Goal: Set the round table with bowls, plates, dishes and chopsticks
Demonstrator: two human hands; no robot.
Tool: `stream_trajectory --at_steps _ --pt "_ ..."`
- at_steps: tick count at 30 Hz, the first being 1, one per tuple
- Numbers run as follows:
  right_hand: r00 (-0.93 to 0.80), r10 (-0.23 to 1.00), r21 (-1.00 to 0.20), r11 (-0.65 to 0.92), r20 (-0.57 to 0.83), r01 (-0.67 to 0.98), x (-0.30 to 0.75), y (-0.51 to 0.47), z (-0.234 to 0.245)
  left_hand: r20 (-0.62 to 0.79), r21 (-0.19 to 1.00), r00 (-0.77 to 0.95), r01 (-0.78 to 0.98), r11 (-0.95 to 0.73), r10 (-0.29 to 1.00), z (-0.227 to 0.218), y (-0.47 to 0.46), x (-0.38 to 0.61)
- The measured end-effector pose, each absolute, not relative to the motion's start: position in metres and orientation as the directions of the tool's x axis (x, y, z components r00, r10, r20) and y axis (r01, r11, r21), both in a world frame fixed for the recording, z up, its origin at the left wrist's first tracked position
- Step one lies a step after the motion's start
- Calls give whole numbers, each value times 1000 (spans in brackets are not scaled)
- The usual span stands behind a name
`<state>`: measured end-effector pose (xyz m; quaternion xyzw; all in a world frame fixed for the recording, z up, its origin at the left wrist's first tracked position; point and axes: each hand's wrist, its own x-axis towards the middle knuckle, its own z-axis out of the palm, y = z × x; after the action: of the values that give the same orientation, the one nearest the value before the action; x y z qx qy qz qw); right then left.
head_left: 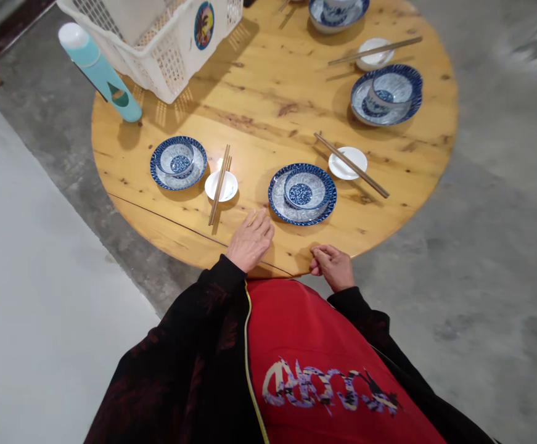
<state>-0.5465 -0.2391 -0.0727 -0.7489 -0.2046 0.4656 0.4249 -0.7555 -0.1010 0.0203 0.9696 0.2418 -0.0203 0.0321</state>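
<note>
My left hand (251, 239) lies palm down on the near edge of a round wooden table (268, 105), fingers together and stretched flat, holding nothing. My right hand (331, 265) rests at the table's rim with its fingers curled in; nothing shows in them. Just beyond both hands stands a blue-patterned plate with a small bowl (302, 192) on it. To its right is a white saucer (348, 163) with chopsticks (352, 165) across it. Left of my left hand, another white saucer (221, 185) carries a pair of chopsticks (220, 182).
A second plate with bowl (178, 162) sits at the left, a third (386, 94) at the far right, a fourth (337, 12) at the top. A white plastic basket (157, 37) and a teal bottle (99, 71) stand at the far left. Concrete floor surrounds the table.
</note>
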Motion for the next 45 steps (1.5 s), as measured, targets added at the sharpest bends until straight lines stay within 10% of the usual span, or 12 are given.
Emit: stream_trajectory --at_steps 45 --pt "470 701 -824 -555 -536 -112 -546 -239 -73 -314 182 694 714 -676 648 28 -102 -747"
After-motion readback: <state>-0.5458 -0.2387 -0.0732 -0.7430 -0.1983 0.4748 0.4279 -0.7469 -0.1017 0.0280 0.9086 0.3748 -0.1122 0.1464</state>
